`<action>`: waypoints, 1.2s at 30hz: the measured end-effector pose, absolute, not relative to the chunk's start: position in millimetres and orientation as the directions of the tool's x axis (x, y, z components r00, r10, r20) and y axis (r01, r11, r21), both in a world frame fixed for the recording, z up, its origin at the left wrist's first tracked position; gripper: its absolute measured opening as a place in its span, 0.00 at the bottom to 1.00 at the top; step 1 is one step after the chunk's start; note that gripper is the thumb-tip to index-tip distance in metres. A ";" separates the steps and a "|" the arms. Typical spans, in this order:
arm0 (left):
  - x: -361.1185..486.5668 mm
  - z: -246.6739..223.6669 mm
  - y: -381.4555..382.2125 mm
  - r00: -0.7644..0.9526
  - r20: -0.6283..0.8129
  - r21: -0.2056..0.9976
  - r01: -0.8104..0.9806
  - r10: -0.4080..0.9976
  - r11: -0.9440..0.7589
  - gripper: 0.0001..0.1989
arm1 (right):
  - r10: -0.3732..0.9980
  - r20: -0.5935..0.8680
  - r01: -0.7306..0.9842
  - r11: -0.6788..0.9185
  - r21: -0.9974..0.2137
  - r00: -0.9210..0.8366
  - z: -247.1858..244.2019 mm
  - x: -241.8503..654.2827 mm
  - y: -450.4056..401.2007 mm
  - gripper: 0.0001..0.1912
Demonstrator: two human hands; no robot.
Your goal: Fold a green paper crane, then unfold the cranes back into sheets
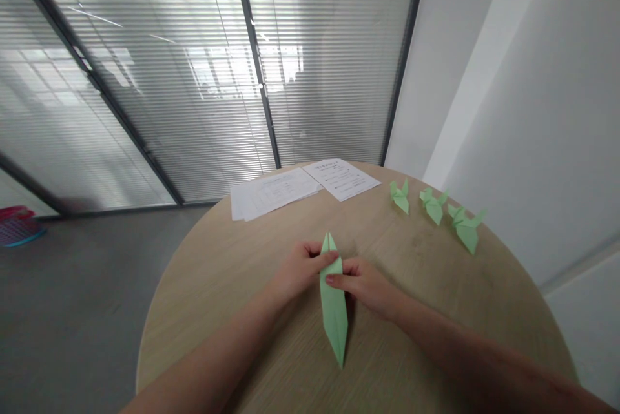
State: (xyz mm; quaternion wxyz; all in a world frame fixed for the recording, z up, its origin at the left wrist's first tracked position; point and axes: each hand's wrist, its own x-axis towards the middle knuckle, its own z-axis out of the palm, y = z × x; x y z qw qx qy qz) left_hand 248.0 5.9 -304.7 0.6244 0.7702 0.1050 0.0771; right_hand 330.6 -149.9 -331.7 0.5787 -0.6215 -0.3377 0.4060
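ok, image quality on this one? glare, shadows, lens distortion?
Head view: bright glare patches and light streaks across the glass partition; soft shadow on the round table just right of the folded green paper; partition frames splay outward, likely wide-angle stretch; print on the paper sheets too soft to read.

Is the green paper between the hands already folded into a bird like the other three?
No, the paper is a long, flat, pointed strip.

Head-height view down onto hands (334, 272)
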 end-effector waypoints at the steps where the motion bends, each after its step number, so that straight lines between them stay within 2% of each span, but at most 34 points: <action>1: 248.0 -304.1 6.0 0.959 0.000 0.982 0.053 0.283 -0.179 0.20 | 0.894 -0.117 -0.035 -0.113 -0.993 0.432 -330.3 330.5 -150.5 0.22; 9: 248.0 -290.9 7.4 0.828 -0.009 0.997 -0.038 0.560 0.073 0.19 | 0.928 -0.126 0.049 -0.153 -0.987 0.351 -327.9 331.3 -153.7 0.20; 11: 248.4 -285.5 13.0 0.758 0.045 0.992 -0.113 0.651 0.064 0.21 | 0.923 -0.134 0.034 -0.157 -0.987 0.361 -331.6 331.2 -152.2 0.20; 13: 248.3 -280.8 18.4 0.708 0.122 0.985 -0.172 0.696 0.003 0.23 | 0.886 -0.157 -0.084 -0.134 -0.987 0.436 -335.1 332.5 -149.6 0.21; 15: 247.6 -278.4 21.6 0.732 0.169 0.983 -0.174 0.660 -0.058 0.22 | 0.834 -0.184 -0.238 -0.066 -0.969 0.520 -337.2 336.3 -146.9 0.23; 17: 246.7 -279.2 22.3 0.831 0.164 0.986 -0.122 0.531 -0.113 0.20 | 0.788 -0.193 -0.326 0.010 -0.945 0.584 -337.2 342.1 -145.3 0.24; 20: 245.9 -285.2 21.0 0.955 0.110 0.977 -0.052 0.275 -0.208 0.18 | 0.752 -0.190 -0.341 0.048 -0.939 0.631 -334.7 350.7 -145.2 0.25; 22: 245.9 -289.9 20.0 0.982 0.090 0.966 -0.045 0.166 -0.255 0.17 | 0.746 -0.192 -0.350 0.059 -0.935 0.638 -333.1 353.7 -145.6 0.25; 31: 241.1 -288.4 17.0 0.971 0.239 0.895 -0.210 0.024 -0.394 0.12 | 0.708 -0.190 -0.330 0.065 -0.942 0.681 -334.9 352.0 -144.1 0.25; 36: 241.0 -289.6 14.9 0.979 0.201 0.846 -0.155 0.035 -0.510 0.13 | 0.701 -0.175 -0.319 0.078 -0.945 0.691 -338.5 353.9 -145.1 0.23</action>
